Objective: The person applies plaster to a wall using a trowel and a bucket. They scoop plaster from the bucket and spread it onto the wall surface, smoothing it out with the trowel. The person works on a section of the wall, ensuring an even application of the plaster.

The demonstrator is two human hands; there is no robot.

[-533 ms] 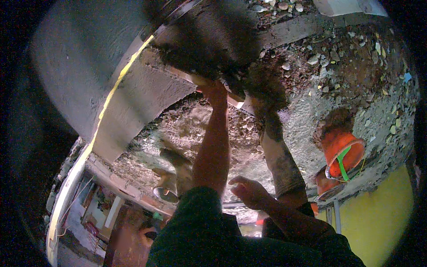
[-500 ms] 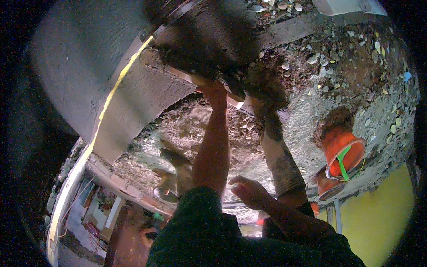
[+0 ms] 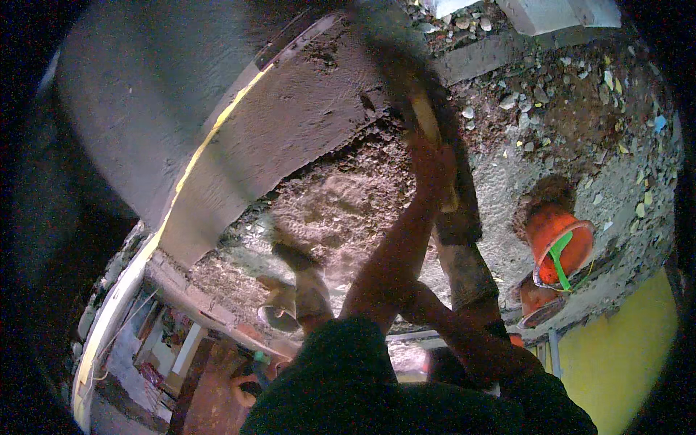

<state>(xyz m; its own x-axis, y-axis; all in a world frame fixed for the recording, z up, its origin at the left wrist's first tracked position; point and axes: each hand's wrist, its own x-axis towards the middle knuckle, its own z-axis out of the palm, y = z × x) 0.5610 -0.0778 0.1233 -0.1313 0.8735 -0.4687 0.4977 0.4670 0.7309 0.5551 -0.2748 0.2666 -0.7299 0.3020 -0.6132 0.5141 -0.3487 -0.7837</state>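
My left hand [image 3: 435, 170] grips a short wooden board [image 3: 426, 119], which points away from me over the dark edge of the mortar. The board's near end shows below the fingers, beside my right lower leg [image 3: 467, 272]. To its left lies a smoothed band of grey-brown mortar [image 3: 283, 130] with a ragged edge. Rough, crumbly mix [image 3: 341, 196] lies between that band and my legs. My right hand [image 3: 415, 303] is close to my left forearm, in shadow and partly hidden by it; its fingers cannot be made out.
A bright yellow strip [image 3: 210, 141] runs along the band beside a smooth grey surface [image 3: 145, 116]. An orange bucket [image 3: 545, 228] with a green-handled tool [image 3: 558, 261] lies tilted at right. Stone chips [image 3: 507, 101] litter the ground beyond. A yellow wall [image 3: 616, 341] stands lower right.
My left hand has swung the board rightward off the mortar band, turning it from slanting crosswise to pointing away from me. My right hand has drawn in toward the left forearm.
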